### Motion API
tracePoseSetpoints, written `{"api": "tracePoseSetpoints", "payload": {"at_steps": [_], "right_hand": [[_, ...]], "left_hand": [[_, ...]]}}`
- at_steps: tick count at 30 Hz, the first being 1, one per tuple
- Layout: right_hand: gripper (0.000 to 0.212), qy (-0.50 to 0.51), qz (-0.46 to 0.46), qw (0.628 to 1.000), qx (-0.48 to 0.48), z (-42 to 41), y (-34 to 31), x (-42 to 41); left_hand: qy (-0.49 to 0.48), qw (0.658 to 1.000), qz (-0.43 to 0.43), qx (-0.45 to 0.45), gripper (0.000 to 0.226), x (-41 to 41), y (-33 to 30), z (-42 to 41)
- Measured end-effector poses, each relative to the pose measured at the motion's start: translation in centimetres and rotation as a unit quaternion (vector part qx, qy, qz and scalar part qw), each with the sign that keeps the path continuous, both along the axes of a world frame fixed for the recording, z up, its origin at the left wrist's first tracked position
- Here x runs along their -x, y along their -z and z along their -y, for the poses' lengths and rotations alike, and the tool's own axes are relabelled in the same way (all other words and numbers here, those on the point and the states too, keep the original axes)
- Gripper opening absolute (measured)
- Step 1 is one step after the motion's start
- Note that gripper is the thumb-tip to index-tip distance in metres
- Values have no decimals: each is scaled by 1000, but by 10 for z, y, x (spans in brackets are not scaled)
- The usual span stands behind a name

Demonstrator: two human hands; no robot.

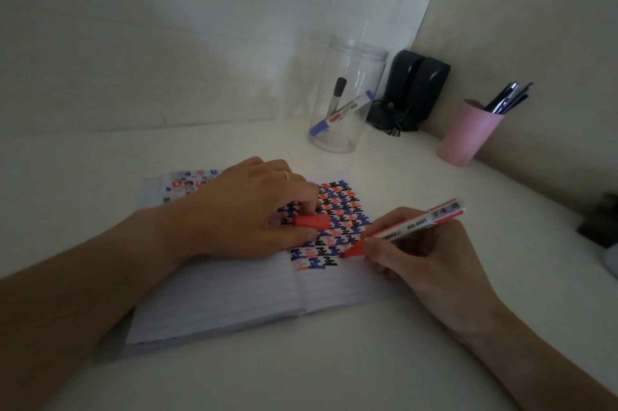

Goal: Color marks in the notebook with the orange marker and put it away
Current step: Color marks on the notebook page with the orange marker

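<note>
Head view, right hand: the right hand (431,253) grips the uncapped orange-and-white whiteboard marker (404,230) in a writing hold, fingers clenched round the barrel near the nib, tip down at the lower end of the pattern.
Head view, left hand: the left hand (254,210) lies flat on the page, pinning it, and pinches the loose orange plastic cap (312,221) between thumb and fingers.
Head view, notebook: the open lined paper notebook (234,290) lies on the pale desk (334,370); its right page is packed with black, blue and orange marks (331,220).
Smear risk: the heel of either hand could drag across fresh ink, I'd say, since both sit right beside the coloured rows.
Overrun risk: a thick nib and tight rows — the orange may well bleed into neighbouring black or blue marks.
Light risk: it's dim here, easy to misjudge an edge.
Put-away risk: the clear plastic jar (347,99) at the back, holding two markers, is tall and light-looking; a careless drop-in could tip it.
Cap risk: a half-seated cap would dry the nib.
</note>
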State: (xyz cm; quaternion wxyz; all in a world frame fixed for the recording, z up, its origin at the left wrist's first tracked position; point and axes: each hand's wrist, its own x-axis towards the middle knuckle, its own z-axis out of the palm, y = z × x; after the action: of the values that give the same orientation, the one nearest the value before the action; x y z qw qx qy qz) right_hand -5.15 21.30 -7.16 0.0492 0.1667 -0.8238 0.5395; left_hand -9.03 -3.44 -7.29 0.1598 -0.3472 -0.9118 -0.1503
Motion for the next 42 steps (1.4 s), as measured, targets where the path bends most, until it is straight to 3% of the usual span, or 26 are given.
{"api": "tracePoseSetpoints", "payload": {"at_steps": [30,42], "right_hand": [[9,-32,-5,999,7,-2,0,0],[10,5,-3,1000,-2,0,4,4]], "left_hand": [[8,1000,-1,-5,24,1,0,0],[-4,1000,-6,-3,25,0,2,0]]}}
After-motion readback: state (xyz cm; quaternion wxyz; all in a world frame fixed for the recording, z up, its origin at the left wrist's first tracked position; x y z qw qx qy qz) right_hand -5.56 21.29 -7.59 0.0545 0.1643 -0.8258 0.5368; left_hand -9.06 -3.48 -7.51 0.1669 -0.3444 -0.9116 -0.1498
